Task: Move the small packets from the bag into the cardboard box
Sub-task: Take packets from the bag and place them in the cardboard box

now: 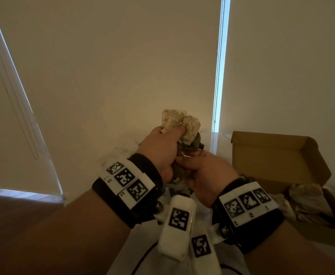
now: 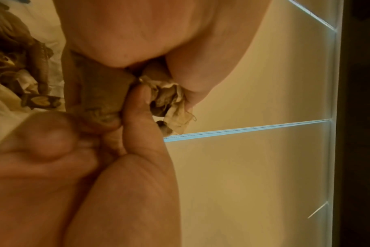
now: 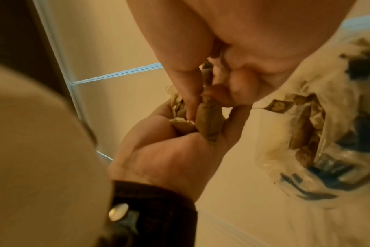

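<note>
Both hands are raised above the table and hold one clump of small packets (image 1: 182, 124). My left hand (image 1: 170, 135) grips the pale, crumpled upper packets (image 2: 173, 100). Just below it, my right hand (image 1: 190, 165) pinches the darker packets (image 3: 207, 123) with thumb and fingers. A clear plastic bag (image 3: 270, 158) with blue print lies on the table under the hands, with more brown packets (image 3: 302, 127) inside. A heart-printed tag (image 3: 277, 107) dangles on a string from the clump. The open cardboard box (image 1: 277, 159) stands to the right of my hands.
Crumpled pale material (image 1: 309, 197) lies in the box in front of its raised lid. Closed blinds (image 1: 123, 66) hang right behind the table, with a bead chain (image 1: 218, 76) in the bright gap. Wooden floor (image 1: 13, 201) shows at the lower left.
</note>
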`<state>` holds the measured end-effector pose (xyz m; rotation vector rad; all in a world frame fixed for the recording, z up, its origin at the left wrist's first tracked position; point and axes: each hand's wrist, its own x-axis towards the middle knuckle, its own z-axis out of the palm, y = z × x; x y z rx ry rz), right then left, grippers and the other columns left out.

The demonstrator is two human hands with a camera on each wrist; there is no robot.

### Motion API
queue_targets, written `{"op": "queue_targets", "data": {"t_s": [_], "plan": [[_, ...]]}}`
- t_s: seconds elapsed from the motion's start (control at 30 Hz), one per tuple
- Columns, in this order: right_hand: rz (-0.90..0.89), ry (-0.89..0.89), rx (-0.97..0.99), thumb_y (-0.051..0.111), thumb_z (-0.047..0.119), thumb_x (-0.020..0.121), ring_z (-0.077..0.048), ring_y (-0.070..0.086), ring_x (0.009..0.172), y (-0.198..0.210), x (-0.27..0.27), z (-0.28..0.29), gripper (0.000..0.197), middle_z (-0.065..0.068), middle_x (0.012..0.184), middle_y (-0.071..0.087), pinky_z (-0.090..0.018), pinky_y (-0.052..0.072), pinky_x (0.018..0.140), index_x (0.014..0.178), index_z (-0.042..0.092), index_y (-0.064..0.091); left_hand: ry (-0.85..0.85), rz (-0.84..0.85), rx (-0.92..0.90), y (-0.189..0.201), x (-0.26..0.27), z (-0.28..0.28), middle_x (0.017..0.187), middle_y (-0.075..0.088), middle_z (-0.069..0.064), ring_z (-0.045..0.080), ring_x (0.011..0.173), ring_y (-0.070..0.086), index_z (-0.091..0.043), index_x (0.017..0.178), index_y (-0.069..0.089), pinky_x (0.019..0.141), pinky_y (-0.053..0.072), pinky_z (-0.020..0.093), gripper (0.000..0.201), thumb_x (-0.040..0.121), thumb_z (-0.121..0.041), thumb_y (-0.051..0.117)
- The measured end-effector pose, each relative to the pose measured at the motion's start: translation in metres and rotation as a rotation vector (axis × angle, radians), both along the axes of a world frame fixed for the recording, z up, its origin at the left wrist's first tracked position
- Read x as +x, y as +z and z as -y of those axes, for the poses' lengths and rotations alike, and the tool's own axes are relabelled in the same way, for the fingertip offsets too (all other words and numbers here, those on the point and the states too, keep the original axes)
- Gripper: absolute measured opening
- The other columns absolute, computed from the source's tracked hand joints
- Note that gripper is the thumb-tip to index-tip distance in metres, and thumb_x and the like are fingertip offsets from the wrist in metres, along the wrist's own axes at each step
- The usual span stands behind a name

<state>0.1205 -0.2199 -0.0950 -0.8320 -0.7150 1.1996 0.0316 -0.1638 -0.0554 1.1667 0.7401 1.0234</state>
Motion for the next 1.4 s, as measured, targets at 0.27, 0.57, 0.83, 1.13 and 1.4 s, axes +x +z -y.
{"op": "queue_targets", "data": {"t_s": [0.27, 0.57, 0.83, 1.13, 1.4], "plan": [[-0.029, -0.03, 0.018, 0.055, -0.013, 0.086, -0.026, 0.071, 0.066, 0.007, 0.005, 0.002, 0.013, -0.018, 0.077, 0.07, -0.03, 0.058, 0.055, 0.091, -0.006, 0.065, 0.055, -0.143, 0.124, -0.011, 0.003, -0.012, 0.106, 0.075, 0.008, 0.04, 0.094, 0.071, -0.027, 0.111, 0.069, 0.079, 0.056, 0.066, 0.058, 0.061, -0.056, 0.071], [0.039, -0.252, -0.149, 0.075, 0.026, 0.081, -0.018, 0.05, 0.064, 0.027, 0.048, 0.017, 0.033, -0.005, 0.084, 0.051, -0.031, 0.038, 0.055, 0.108, 0.018, 0.058, -0.003, -0.064, 0.115, -0.003, -0.005, -0.025, 0.078, 0.068, 0.007, 0.011, 0.046, 0.051, -0.016, 0.104, 0.068, 0.041, 0.04, 0.023, 0.024, 0.091, -0.036, 0.067], [0.408, -0.156, 0.07, 0.075, 0.025, 0.061, -0.027, 0.068, 0.08, 0.036, 0.054, 0.021, 0.056, -0.012, 0.1, 0.074, -0.03, 0.053, 0.055, 0.116, 0.018, 0.065, -0.321, 0.011, 0.108, -0.009, 0.015, -0.012, 0.098, 0.071, 0.016, 0.017, 0.067, 0.065, -0.005, 0.118, 0.07, 0.042, 0.044, 0.019, 0.031, 0.095, -0.025, 0.064], [0.239, -0.074, 0.032, 0.067, 0.006, 0.068, -0.037, 0.069, 0.096, 0.009, 0.072, 0.025, 0.045, -0.025, 0.11, 0.068, -0.049, 0.059, 0.079, 0.112, -0.003, 0.06, -0.434, 0.077, 0.101, -0.049, 0.036, -0.009, 0.103, 0.071, 0.015, 0.025, 0.071, 0.062, -0.006, 0.121, 0.067, 0.046, 0.047, 0.023, 0.048, 0.082, -0.034, 0.075], [0.198, -0.06, 0.046, 0.067, 0.005, 0.07, -0.033, 0.07, 0.087, 0.001, 0.064, 0.02, 0.05, -0.025, 0.105, 0.069, -0.042, 0.06, 0.072, 0.117, -0.009, 0.057, -0.373, 0.184, 0.06, -0.063, 0.044, -0.007, 0.116, 0.071, 0.018, 0.027, 0.099, 0.073, -0.002, 0.129, 0.061, 0.08, 0.06, 0.035, 0.049, 0.089, -0.03, 0.062]]}}
